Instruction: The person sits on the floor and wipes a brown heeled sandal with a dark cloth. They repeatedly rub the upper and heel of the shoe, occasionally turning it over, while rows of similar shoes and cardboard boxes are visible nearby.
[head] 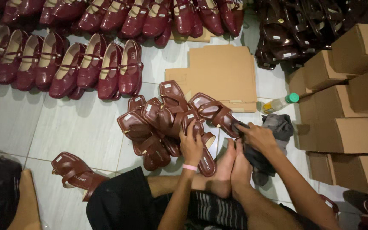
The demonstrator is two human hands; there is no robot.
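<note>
Glossy maroon sandal (201, 145) pinched upright in left hand (191, 145) above bare feet, beside piled square-toed sandals (158, 123); right hand (258, 137) clutches grey cloth (277, 127), near closed cardboard boxes (346, 127).

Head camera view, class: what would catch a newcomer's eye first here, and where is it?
First, the pile of dark red sandals on the white tiled floor at centre, where the left hand grips one sandal and the right hand presses a grey cloth to another. Next, rows of glossy red strap shoes fill the upper left. Brown cardboard boxes stack up on the right.
</note>
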